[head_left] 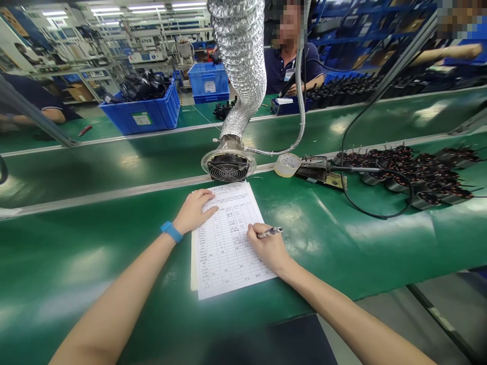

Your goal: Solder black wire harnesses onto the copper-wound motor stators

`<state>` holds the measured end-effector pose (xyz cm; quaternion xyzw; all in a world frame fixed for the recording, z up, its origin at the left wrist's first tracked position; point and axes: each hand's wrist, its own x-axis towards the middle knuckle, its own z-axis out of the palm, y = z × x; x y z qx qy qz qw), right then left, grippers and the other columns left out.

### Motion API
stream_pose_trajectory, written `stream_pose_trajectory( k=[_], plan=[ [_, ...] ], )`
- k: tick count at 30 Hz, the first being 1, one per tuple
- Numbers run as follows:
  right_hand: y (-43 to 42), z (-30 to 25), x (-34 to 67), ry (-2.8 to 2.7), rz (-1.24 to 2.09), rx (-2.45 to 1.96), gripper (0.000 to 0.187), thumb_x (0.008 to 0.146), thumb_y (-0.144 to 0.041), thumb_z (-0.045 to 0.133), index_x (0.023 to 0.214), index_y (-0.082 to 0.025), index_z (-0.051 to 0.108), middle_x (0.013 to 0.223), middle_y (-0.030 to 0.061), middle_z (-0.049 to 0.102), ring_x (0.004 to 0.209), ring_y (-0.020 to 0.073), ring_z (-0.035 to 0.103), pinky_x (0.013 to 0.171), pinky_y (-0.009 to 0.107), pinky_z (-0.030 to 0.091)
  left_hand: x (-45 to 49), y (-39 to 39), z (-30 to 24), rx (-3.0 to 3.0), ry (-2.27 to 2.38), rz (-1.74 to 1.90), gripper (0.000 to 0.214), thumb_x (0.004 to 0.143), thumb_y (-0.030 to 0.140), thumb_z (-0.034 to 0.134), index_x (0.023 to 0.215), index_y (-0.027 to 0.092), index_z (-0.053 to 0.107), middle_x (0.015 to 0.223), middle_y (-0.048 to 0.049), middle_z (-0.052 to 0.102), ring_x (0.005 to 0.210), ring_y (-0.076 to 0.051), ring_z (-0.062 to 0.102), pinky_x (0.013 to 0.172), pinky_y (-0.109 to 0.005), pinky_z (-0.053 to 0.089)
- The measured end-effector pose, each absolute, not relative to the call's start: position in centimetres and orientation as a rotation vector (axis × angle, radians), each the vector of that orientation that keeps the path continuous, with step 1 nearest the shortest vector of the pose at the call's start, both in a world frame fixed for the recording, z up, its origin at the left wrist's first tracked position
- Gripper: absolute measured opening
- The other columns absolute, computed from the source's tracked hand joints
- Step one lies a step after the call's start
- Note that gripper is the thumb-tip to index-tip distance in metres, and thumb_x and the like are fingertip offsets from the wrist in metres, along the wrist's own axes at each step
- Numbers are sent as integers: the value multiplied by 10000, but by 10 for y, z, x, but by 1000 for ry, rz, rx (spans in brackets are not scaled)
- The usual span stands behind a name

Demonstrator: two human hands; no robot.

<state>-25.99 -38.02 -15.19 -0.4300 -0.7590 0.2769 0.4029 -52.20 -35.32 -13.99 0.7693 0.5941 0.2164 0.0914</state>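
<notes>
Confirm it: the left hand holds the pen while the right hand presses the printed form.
No, the hands are swapped. The head view shows the right hand holding the pen, while the left hand presses the printed form.

The person's left arm (122,299) wears a bright blue band (171,231) around the wrist. The right arm (335,304) is bare, and so are the left hand (194,211) and right hand (268,247).

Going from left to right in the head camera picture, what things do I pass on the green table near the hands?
Blue wristband → left hand → right hand holding a pen → roll of clear tape → metal tool stand → rows of dark wire coils
</notes>
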Motion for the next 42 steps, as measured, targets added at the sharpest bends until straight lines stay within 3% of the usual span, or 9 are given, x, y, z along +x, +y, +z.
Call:
stream_pose_trajectory(
  k=[7, 13, 17, 21, 28, 38, 42],
  plan=[
    [-379, -152, -257, -1821, 698, -1125, 429, 921, -285, 441, 580, -222, 189, 536, -55, 209, 495, 93, 245, 497, 272, 221, -523, -353, -143, 2303, 1750, 675, 418, 938, 482, 519, 1234, 205, 623, 1303, -104, 586, 1226, -304, 515, 1055, -508, 410],
    [-368, -136, -249, -1606, 645, -1225, 446, 930, -395, 524, 545, -194, 427, 522, -46, 394, 515, 103, 376, 533, 256, 300, -529, -351, -149, 2255, 1795, 934, 378, 934, 394, 541, 1252, 199, 602, 1313, -109, 569, 1206, -285, 541, 1038, -460, 455],
    [-360, -127, -243, -1558, 622, -1197, 369, 906, -429, 585, 628, -186, 581, 599, -15, 554, 575, 128, 495, 581, 255, 369, -533, -351, -152, 2187, 1925, 1142, 320, 923, 340, 545, 1199, 200, 624, 1255, -109, 591, 1185, -285, 555, 1030, -456, 460],
    [-354, -128, -238, -1537, 635, -1165, 245, 897, -405, 603, 812, -190, 684, 816, 32, 666, 738, 167, 605, 672, 267, 442, -536, -350, -154, 2103, 2039, 1254, 273, 915, 319, 536, 1135, 198, 644, 1186, -104, 607, 1161, -282, 566, 1013, -443, 469],
    [-345, -149, -235, -1626, 558, -1069, 324, 924, -286, 490, 1186, -151, 623, 1036, 99, 621, 827, 189, 602, 758, 320, 499, -540, -349, -159, 2073, 2141, 1152, 342, 908, 366, 520, 1159, 166, 637, 1218, -125, 588, 1176, -288, 564, 1022, -439, 467],
    [-359, -142, -236, -1696, 543, -896, 303, 1008, -282, 386, 1136, -183, 642, 932, 58, 677, 801, 167, 644, 735, 264, 513, -528, -366, -149, 2137, 2200, 859, 416, 887, 422, 481, 1112, 153, 705, 1231, -148, 652, 1115, -312, 633, 996, -474, 495],
    [-361, -148, -240, -1758, 491, -871, 279, 1010, -257, 396, 1069, -193, 661, 876, 45, 684, 755, 164, 648, 710, 264, 520, -543, -387, -148, 2132, 2264, 717, 474, 915, 444, 418, 1165, 160, 703, 1281, -147, 649, 1188, -316, 606, 1032, -473, 472]
  ],
)
